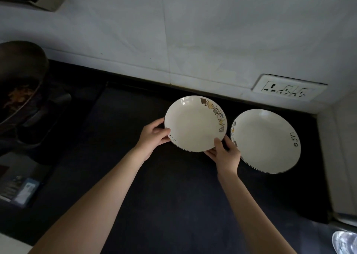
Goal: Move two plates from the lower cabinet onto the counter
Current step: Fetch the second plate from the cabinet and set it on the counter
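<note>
Both plates — the held plate (194, 125) and the resting plate (267, 140) — look like glazed white ceramic, smooth and faintly glossy, with printed rim decoration. Counter (173, 186): dark, matt, even surface. Wall (193, 31): pale smooth panels, slightly marked. Socket plate (287, 89): white plastic, satin. Pan (21, 75) — dark, dull metal.

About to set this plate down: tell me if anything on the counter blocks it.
Nothing visible does. The held plate, in the left hand and right hand, is over bare counter; the second plate lies beside it, close to the right hand.
</note>
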`<state>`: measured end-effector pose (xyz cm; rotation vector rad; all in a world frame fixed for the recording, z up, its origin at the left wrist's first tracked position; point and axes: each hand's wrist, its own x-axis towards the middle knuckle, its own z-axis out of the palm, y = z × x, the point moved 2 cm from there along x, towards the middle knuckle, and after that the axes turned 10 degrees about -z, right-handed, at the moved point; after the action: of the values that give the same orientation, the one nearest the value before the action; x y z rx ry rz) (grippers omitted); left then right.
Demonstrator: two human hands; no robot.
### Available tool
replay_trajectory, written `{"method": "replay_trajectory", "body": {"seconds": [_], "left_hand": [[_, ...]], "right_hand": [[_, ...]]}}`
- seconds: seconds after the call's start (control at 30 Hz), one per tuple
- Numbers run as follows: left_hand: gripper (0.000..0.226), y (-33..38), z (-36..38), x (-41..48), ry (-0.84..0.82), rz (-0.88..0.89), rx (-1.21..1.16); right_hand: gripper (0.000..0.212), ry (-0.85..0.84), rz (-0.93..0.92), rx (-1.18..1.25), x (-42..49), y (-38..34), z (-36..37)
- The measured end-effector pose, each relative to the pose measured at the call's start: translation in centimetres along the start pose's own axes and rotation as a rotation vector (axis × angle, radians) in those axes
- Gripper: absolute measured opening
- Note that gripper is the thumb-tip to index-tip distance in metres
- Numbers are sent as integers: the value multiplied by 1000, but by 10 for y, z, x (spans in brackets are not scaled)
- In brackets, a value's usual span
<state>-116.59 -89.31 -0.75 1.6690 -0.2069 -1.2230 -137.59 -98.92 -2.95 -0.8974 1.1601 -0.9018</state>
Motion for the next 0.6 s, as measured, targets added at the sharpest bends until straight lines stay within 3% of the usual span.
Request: {"method": "replay_trajectory", "body": {"seconds": [0.1, 0.23, 0.4, 0.5, 0.6], "left_hand": [[51, 0, -2, 1, -1, -20, -1], [48, 3, 1, -3, 24, -82, 58], [45, 20, -1, -52, 191, 2, 305], [33, 21, -8, -113, 171, 95, 302], [20, 0, -17, -183, 189, 72, 210]], "right_hand": [[42, -15, 5, -37, 0, 1, 1], [23, -25, 31, -159, -4, -7, 0], [16, -60, 23, -276, -35, -25, -18], [18, -233, -76, -309, -69, -44, -35], [18, -408, -71, -336, -108, -60, -49]]}}
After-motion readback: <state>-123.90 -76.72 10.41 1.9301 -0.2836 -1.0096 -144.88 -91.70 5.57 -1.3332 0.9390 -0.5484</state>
